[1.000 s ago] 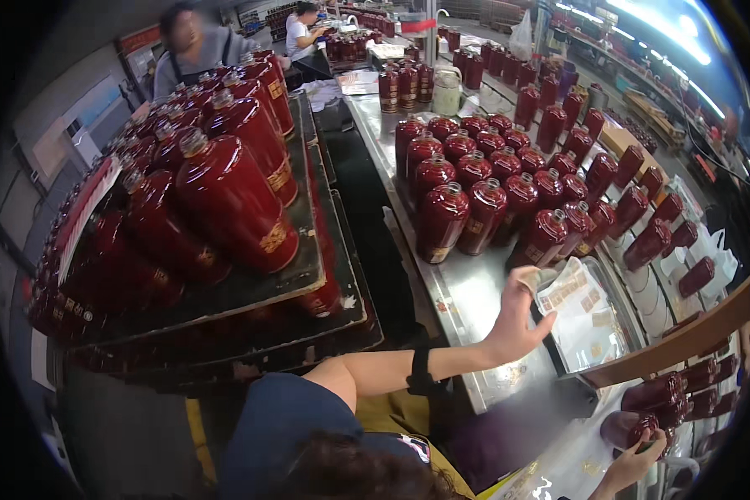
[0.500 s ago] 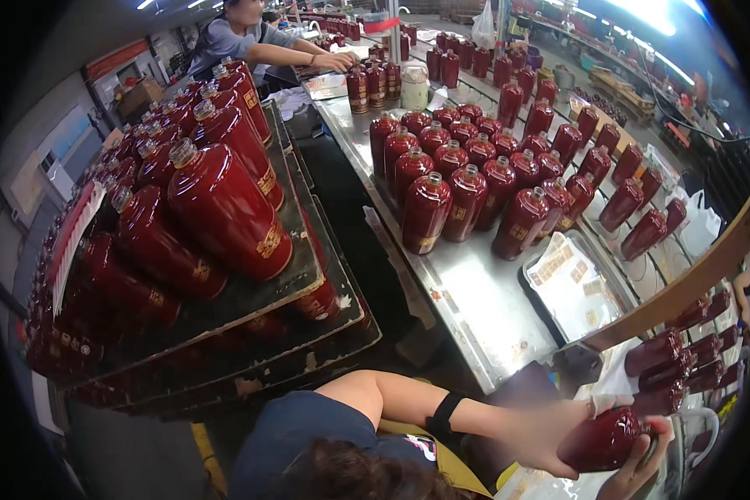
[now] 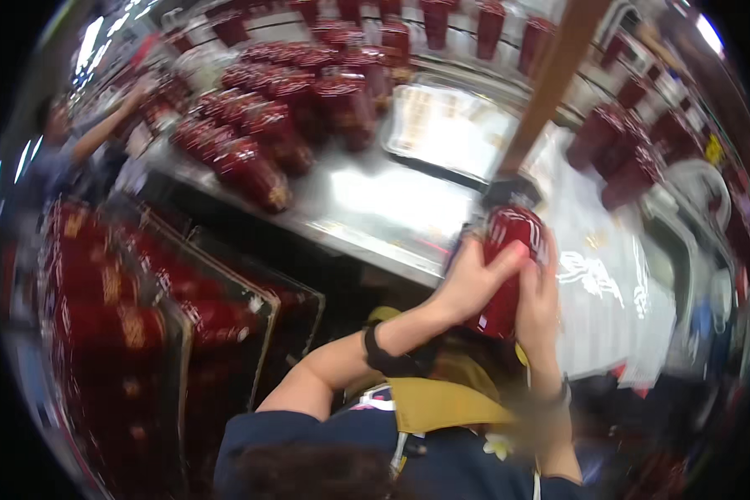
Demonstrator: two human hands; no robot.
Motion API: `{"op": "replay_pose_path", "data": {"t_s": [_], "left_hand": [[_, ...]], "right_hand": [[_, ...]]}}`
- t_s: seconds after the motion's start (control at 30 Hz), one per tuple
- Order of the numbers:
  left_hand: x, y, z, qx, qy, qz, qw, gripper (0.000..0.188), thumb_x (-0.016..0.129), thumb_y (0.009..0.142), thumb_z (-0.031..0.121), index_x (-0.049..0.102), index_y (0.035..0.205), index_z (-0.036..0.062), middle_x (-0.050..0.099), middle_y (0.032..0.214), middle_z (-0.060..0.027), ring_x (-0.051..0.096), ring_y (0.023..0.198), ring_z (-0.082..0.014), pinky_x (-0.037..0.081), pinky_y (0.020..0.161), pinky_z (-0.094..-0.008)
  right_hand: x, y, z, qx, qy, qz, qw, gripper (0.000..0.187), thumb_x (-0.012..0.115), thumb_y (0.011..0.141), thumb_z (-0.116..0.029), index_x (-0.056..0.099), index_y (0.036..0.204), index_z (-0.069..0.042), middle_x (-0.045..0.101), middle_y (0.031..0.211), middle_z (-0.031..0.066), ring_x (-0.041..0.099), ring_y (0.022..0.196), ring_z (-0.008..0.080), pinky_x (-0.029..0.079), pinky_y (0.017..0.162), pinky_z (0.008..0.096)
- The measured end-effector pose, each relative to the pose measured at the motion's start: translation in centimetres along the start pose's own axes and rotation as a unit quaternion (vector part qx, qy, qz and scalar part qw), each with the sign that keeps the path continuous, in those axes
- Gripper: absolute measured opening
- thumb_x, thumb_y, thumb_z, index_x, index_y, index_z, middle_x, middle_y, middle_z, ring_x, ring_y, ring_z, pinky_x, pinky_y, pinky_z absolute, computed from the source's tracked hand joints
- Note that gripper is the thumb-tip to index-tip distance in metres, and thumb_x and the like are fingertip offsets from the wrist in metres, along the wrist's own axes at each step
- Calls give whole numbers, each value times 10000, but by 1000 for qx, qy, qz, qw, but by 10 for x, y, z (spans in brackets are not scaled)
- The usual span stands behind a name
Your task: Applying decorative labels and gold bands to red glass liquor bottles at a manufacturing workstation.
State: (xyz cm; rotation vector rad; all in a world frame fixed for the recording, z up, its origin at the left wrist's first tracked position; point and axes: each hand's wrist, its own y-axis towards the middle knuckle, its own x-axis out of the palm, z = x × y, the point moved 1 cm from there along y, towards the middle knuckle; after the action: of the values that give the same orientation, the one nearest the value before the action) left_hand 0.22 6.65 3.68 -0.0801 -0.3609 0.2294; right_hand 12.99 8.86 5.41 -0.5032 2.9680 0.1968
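Note:
A glossy dark red bottle [image 3: 500, 312] is held between my two hands, just off the near corner of the metal table. My left hand [image 3: 465, 282] wraps its left side, with the thumb laid across the front. On the opposite side my right hand [image 3: 540, 304] is closed around it, fingers running up along the glass. The bottle points away from me at a slight tilt, and its neck cannot be made out. A dark block-like object [image 3: 512, 192] sits just beyond the bottle, at the foot of a wooden bar [image 3: 550, 92].
Many red bottles [image 3: 262, 125] crowd the metal table [image 3: 367, 208]. A tray [image 3: 454, 133] with label sheets lies there. White sheeting [image 3: 592, 292] covers the surface to the right, with more bottles [image 3: 625, 158] beyond. Stacked bottle trays [image 3: 183, 333] stand left. Another person [image 3: 83, 150] reaches in far left.
The view has swung to the right and is blurred. The bottle, formerly lying sideways at the lower right, now appears nearer the middle and more lengthwise, still in both hands.

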Motion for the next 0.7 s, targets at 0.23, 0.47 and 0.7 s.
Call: {"op": "replay_pose_path", "data": {"t_s": [0.23, 0.47, 0.7], "left_hand": [[9, 6, -4, -86, -52, -5, 995, 485, 673, 1006, 358, 536, 1243, -42, 654, 1123, -115, 655, 953, -133, 559, 802, -286], [1, 20, -1, -103, -18, 15, 994, 536, 691, 987, 352, 494, 1269, -60, 650, 1140, -146, 661, 993, -177, 553, 848, -318], [-19, 24, 26, 167, 328, 16, 930, 732, 704, 954, 215, 337, 1500, -108, 505, 1401, -294, 478, 1353, -369, 347, 1150, -424]], "right_hand": [[-21, 4, -6, 46, -72, 14, 996, 621, 498, 1064, -301, 292, 1583, -28, 703, 1100, 228, 711, 922, 285, 533, 846, 381], [-17, 16, 13, 17, -87, 26, 996, 617, 477, 1070, -316, 296, 1584, -28, 709, 1051, 226, 703, 896, 284, 530, 841, 370], [-55, 37, 16, -12, -150, 24, 988, 450, 590, 1011, -97, 537, 1456, -65, 656, 1106, 69, 574, 756, 153, 479, 721, 320]]}}
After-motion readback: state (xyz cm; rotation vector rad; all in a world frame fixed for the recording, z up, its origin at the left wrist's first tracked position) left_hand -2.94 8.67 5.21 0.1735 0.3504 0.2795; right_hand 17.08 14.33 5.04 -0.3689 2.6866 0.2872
